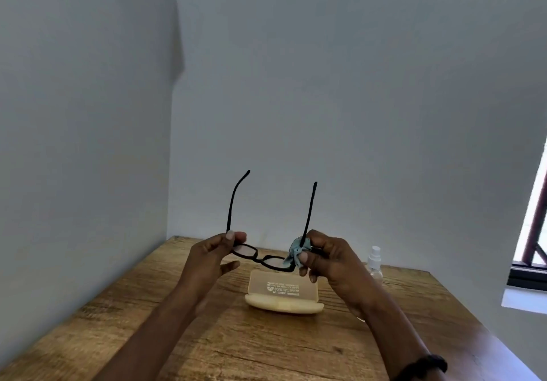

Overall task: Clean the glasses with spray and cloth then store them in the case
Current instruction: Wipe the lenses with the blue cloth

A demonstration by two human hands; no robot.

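Black-framed glasses [257, 257] are held up above the table, temples unfolded and pointing up and away. My left hand [212, 257] pinches the frame's left corner between thumb and fingers. My right hand [327, 257] pinches a small light blue cloth [297, 252] around the right lens and hinge. Below the glasses a cream glasses case [283, 292] lies open on the table, its lid standing up with printed text on it. A small clear spray bottle [374, 263] with a white nozzle stands to the right, partly hidden behind my right hand.
The wooden table [266, 345] sits in a corner between two pale walls. A window frame [529, 250] and white sill are at the right edge. A black band is on my right wrist.
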